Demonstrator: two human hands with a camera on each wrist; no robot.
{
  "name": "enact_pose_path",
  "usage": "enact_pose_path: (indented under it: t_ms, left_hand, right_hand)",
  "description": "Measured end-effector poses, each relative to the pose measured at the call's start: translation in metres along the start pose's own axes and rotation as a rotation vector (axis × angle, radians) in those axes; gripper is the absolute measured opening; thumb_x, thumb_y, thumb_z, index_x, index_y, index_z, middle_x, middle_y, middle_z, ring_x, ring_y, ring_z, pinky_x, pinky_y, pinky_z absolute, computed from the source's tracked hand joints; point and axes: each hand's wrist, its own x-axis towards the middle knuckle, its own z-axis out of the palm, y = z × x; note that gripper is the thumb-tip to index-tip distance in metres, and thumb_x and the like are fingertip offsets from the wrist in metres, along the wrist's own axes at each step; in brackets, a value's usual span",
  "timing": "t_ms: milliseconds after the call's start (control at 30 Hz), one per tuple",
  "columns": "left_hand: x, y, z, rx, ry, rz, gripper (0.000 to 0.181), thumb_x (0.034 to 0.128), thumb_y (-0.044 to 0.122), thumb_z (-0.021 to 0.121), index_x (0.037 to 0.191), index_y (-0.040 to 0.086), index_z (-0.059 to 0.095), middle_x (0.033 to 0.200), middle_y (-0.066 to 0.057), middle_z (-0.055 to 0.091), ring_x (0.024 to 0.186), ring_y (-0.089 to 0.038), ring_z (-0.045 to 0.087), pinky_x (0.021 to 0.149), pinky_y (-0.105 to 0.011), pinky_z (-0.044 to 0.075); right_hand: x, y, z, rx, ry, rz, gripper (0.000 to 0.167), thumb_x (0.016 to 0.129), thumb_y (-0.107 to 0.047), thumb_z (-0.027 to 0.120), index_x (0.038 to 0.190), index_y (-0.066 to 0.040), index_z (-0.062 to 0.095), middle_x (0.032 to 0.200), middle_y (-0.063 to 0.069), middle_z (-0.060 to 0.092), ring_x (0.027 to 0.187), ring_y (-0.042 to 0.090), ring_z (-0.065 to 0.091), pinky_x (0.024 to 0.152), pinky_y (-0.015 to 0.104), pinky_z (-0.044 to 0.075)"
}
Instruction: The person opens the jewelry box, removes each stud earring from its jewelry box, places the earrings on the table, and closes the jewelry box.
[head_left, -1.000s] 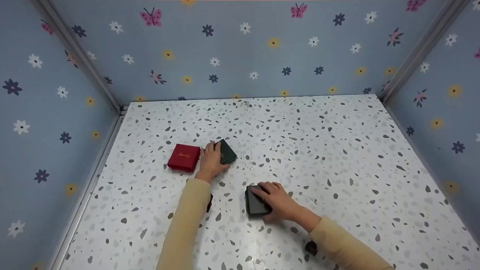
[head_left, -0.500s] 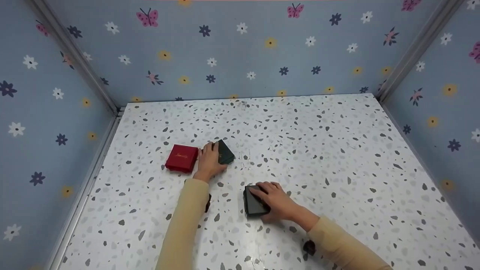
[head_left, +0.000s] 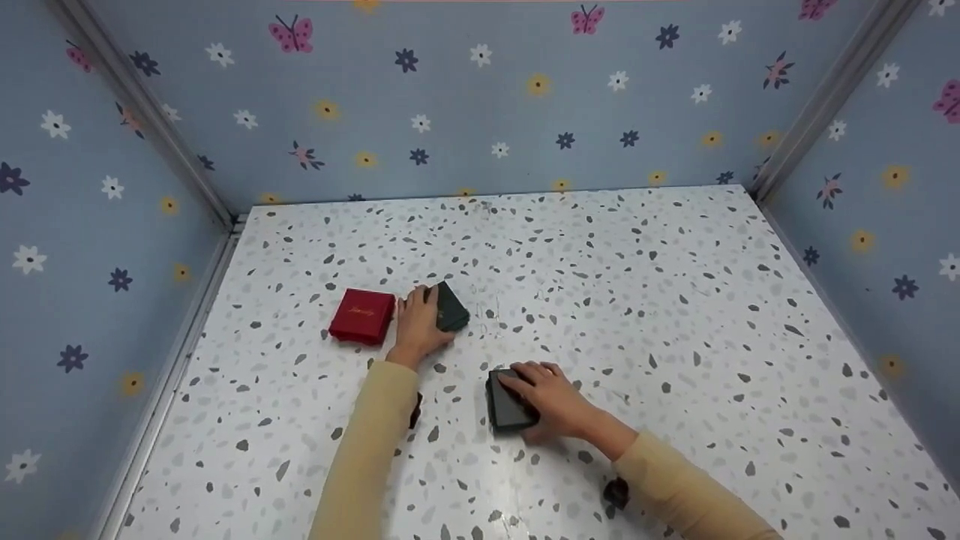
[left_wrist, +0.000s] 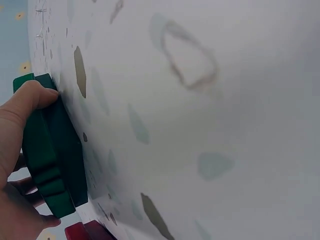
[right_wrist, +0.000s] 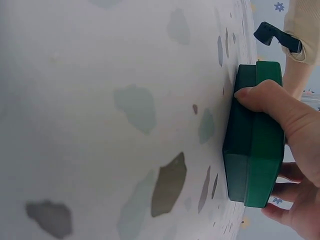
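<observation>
A square red box with gold lettering sits left; just right of it the left hand grips a dark-green lidded box. Nearer and right, the right hand grips a second dark-green box. The table is speckled white, the walls flower-printed blue. Both grips match the earlier frame.

A speckled white tabletop carries a red box and two green boxes.

Far dark-green rectangular box: left part hidden by left hand. Near dark-green rectangular box: right part hidden by right hand.
</observation>
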Motion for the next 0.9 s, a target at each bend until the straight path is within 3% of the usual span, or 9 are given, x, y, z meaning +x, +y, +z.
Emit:
enact_pose_path:
  t_ms: [333, 633, 900]
  left_hand:
    - [-0.011, 0.006, -0.002, -0.038, 0.046, 0.035, 0.093, 0.0613, 0.033, 0.079, 0.135, -0.001, 0.033, 0.131, -0.022, 0.032, 0.122, -0.033, 0.028, 0.099, -0.053, 0.019]
    - [-0.020, 0.011, -0.005, -0.016, 0.058, 0.046, 0.092, 0.0606, 0.034, 0.079, 0.133, -0.001, 0.035, 0.131, -0.022, 0.033, 0.121, -0.034, 0.030, 0.099, -0.052, 0.022]
    - [-0.030, 0.021, -0.009, -0.018, 0.096, 0.060, 0.092, 0.0594, 0.036, 0.079, 0.133, -0.001, 0.036, 0.129, -0.022, 0.035, 0.120, -0.033, 0.031, 0.098, -0.051, 0.023]
  right_hand:
    - [-0.003, 0.010, -0.003, 0.018, 0.020, 0.023, 0.089, 0.058, -0.038, 0.074, 0.135, -0.011, 0.038, 0.129, 0.015, 0.040, 0.116, 0.028, 0.038, 0.093, 0.045, 0.029]
    - [-0.006, 0.025, -0.016, 0.004, 0.039, 0.057, 0.091, 0.058, -0.039, 0.078, 0.135, -0.010, 0.038, 0.129, 0.018, 0.040, 0.116, 0.031, 0.039, 0.091, 0.046, 0.031]
    - [-0.009, 0.048, -0.032, 0.020, 0.069, 0.149, 0.090, 0.059, -0.035, 0.079, 0.134, -0.008, 0.038, 0.129, 0.021, 0.040, 0.115, 0.032, 0.039, 0.091, 0.048, 0.031]
